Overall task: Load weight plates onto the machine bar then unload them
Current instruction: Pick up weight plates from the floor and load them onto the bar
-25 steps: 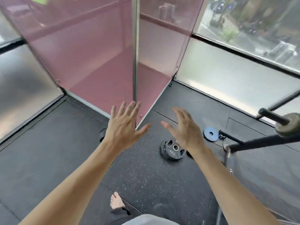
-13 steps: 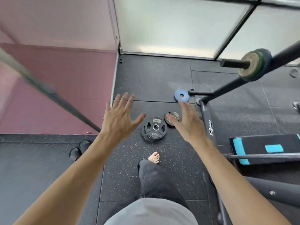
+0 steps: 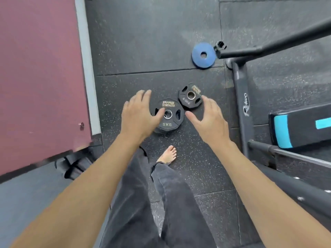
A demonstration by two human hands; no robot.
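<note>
Black rubber-coated 5 kg weight plate (image 3: 168,116) lies flat on the speckled rubber floor (image 3: 143,42), just beside a smaller black plate (image 3: 190,96); a blue disc (image 3: 203,55) sits near the black steel machine bar (image 3: 268,48). Your left hand (image 3: 139,115) and right hand (image 3: 208,119) hover spread, holding nothing. Nothing looks loaded yet.
</note>
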